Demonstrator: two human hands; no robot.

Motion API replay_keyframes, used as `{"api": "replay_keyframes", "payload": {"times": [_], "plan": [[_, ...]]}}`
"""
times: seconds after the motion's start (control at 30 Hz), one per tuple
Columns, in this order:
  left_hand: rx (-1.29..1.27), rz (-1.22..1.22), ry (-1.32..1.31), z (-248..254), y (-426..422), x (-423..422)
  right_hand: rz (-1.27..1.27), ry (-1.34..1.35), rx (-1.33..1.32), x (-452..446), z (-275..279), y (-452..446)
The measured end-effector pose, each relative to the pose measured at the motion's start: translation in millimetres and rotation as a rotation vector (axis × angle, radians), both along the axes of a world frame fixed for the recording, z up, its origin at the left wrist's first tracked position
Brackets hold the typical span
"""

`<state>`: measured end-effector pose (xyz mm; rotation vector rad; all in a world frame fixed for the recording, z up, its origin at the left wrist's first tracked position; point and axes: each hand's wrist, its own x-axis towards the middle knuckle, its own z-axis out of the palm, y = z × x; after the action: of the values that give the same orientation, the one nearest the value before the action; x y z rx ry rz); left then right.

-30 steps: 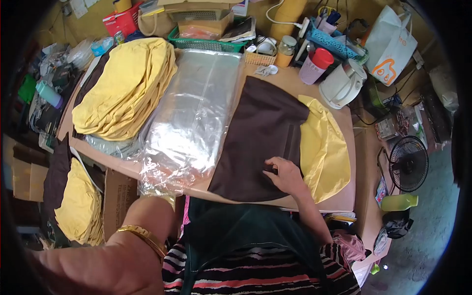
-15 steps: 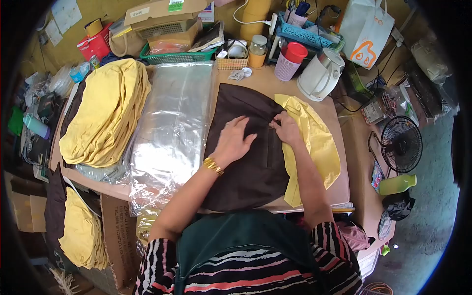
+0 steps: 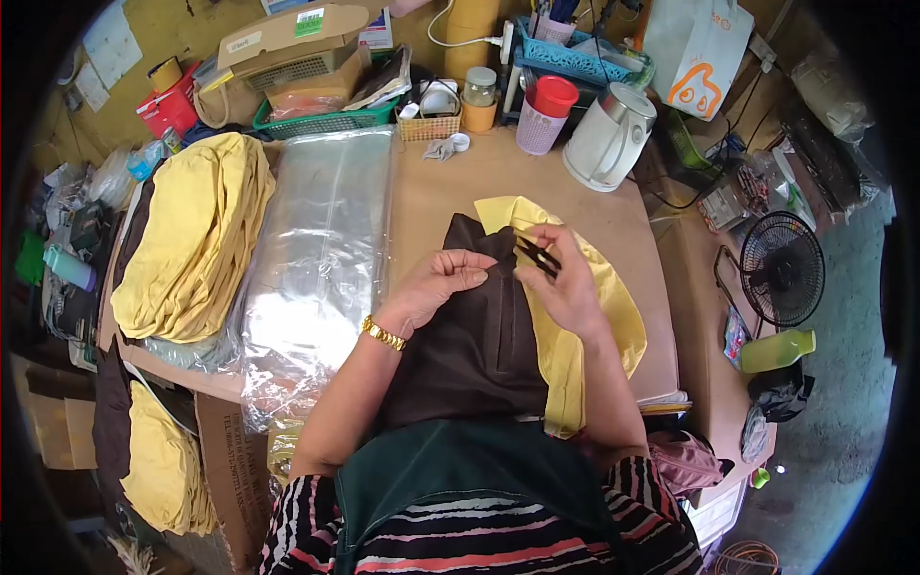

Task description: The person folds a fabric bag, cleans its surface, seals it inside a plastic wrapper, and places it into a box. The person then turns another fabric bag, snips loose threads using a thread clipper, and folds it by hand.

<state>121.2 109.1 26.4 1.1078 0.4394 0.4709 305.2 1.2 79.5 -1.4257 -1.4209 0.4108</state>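
Observation:
A dark brown fabric piece with a long stitched slit lies in front of me, its upper edge bunched and raised. My left hand, with a gold bracelet at the wrist, pinches that edge between thumb and fingers. Close beside it, my right hand is closed on a small dark pair of thread snips, whose tips are near the bunched cloth. Whether the blades touch the fabric I cannot tell. Yellow fabric lies under and to the right of the brown piece, partly below my right forearm.
Clear plastic bags lie left of the fabric, beside a stack of folded yellow pieces. At the back stand a white kettle, a lilac cup with a red top, a jar and a green basket.
The brown fabric's upper part has been gathered and pulled toward me. My left hand went from lying flat to pinching the edge; the snips now show in my right hand.

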Motion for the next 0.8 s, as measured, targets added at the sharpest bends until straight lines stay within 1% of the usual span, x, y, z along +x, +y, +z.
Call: {"api": "replay_keyframes", "payload": {"times": [0.03, 0.07, 0.13, 0.17, 0.23, 0.27, 0.33, 0.47, 0.53, 0.57, 0.63, 0.8], "plan": [[-0.004, -0.003, 0.007, 0, -1, -1, -0.034, -0.070, 0.003, -2, 9, -6], [-0.008, -0.007, 0.014, 1, -2, -2, -0.030, -0.069, 0.003, -1, 9, -10], [-0.012, 0.000, -0.001, 2, -6, -2, 0.056, -0.294, -0.016, 2, 10, -17], [-0.015, 0.004, -0.017, 3, -8, -1, 0.055, -0.293, -0.015, 1, 11, -17], [-0.019, 0.002, -0.021, 3, -9, -1, 0.055, -0.404, -0.069, -2, 12, -20], [-0.022, 0.002, -0.027, 3, -9, -1, 0.054, -0.403, -0.068, -1, 10, -19], [-0.028, -0.016, -0.040, 1, -9, -2, 0.090, -0.212, -0.077, 2, 5, -14], [-0.045, -0.043, -0.048, 0, -9, -4, 0.140, -0.254, -0.148, 7, 17, -10], [-0.047, -0.038, -0.041, 0, -9, -3, 0.218, -0.261, -0.119, 9, 20, -7], [-0.049, -0.033, -0.037, 0, -9, -2, 0.219, -0.260, -0.119, 11, 22, -6], [-0.043, -0.034, -0.044, 0, -9, -2, 0.312, -0.353, -0.092, 15, 25, -2], [-0.058, -0.040, -0.056, 1, -9, -2, 0.352, -0.329, -0.065, 21, 26, 4]]}}
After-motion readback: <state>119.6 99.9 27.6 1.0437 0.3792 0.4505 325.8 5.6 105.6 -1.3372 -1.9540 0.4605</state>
